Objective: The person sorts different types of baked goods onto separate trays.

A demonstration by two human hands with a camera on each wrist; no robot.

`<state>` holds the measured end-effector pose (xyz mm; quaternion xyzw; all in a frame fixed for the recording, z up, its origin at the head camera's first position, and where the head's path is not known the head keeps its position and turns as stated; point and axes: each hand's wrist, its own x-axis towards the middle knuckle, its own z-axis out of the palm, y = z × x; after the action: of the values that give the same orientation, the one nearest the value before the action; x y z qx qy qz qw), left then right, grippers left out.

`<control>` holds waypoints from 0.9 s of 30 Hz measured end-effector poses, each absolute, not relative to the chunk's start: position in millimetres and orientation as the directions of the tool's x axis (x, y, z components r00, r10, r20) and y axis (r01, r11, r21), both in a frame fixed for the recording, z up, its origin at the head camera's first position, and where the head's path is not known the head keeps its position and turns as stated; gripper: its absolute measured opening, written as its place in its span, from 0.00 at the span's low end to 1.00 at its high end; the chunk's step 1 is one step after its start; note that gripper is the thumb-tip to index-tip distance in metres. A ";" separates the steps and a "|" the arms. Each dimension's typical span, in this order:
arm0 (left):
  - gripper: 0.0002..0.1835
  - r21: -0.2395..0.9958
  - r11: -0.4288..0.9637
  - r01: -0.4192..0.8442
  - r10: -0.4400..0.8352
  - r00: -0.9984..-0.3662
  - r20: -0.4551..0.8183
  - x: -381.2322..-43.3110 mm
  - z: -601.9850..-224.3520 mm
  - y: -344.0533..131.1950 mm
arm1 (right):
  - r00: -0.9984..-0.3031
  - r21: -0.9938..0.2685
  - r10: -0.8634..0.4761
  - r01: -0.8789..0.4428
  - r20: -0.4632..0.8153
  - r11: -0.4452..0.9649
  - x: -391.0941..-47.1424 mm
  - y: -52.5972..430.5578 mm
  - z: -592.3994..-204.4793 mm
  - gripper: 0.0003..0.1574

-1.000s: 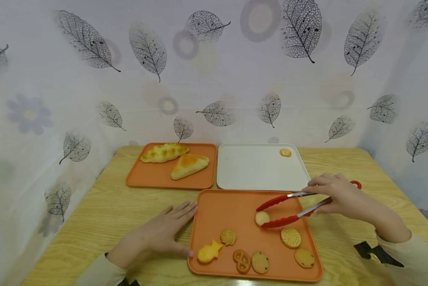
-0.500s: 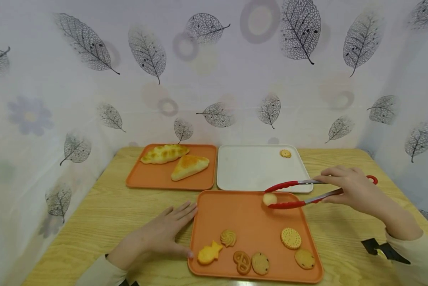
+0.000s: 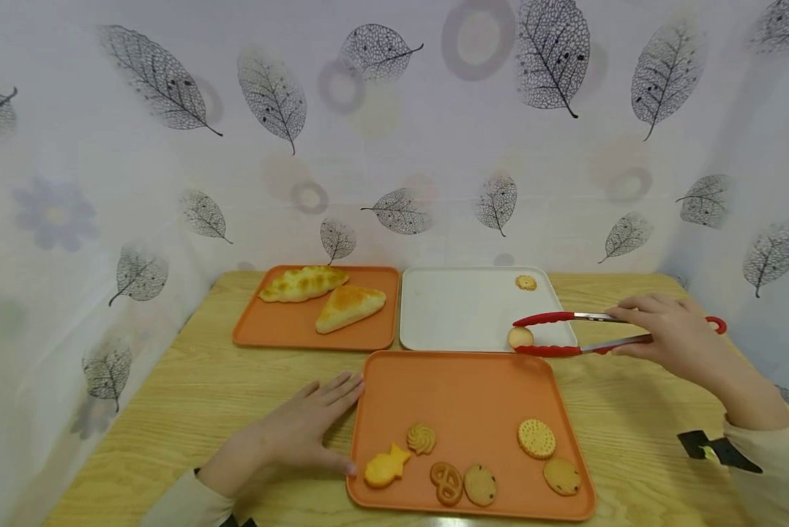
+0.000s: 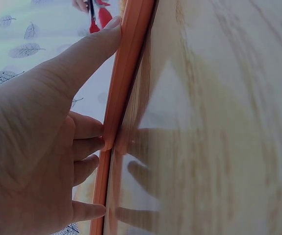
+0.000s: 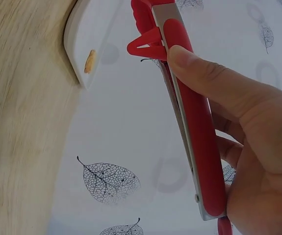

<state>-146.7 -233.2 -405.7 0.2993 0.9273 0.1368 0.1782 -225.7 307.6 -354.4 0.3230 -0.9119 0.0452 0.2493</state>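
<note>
My right hand (image 3: 674,337) grips red-and-steel tongs (image 5: 192,117) by their handles, thumb on one side and fingers on the other. Between the red tips of the tongs is a small round pale cookie (image 3: 520,337), over the front right part of the white tray (image 3: 460,315). My left hand (image 3: 296,435) rests at the left edge of the near orange tray (image 3: 460,402), fingers spread, fingertips and thumb at its rim. On that tray lie a fish-shaped cookie (image 3: 385,467), a swirl cookie (image 3: 421,438), a pretzel (image 3: 446,483), a dotted round cookie (image 3: 536,438) and two speckled cookies (image 3: 480,484).
A second orange tray (image 3: 282,329) at the back left carries a braided bread (image 3: 304,283) and a triangular bread (image 3: 350,307). One small scalloped cookie (image 3: 526,282) lies at the white tray's back right. Behind the wooden table (image 3: 190,380) hangs a leaf-patterned cloth (image 3: 394,132).
My right hand has carried the tongs and the pale cookie away from the near orange tray, back and to the right, over the white tray. The left hand has stayed in place.
</note>
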 end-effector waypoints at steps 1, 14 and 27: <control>0.60 0.359 0.785 0.505 0.602 -0.759 -0.248 -146.5 -405.8 -232.7 | -0.674 0.077 -0.560 -0.604 0.482 0.793 -226.8 308.9 -354.8 0.36; 0.60 0.363 0.794 0.488 0.588 -0.769 -0.252 -143.6 -404.5 -225.6 | -0.791 0.080 -0.460 -0.470 0.404 0.879 -236.9 324.9 -360.9 0.35; 0.60 0.373 0.801 0.468 0.574 -0.779 -0.254 -140.0 -405.6 -219.2 | -0.859 0.016 -0.403 -0.420 0.316 0.907 -248.1 333.6 -366.7 0.34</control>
<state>-140.0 -219.2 -405.6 0.2796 0.9317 0.1461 0.1801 -248.1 333.6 -366.7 0.2135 -0.9637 0.0268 0.1579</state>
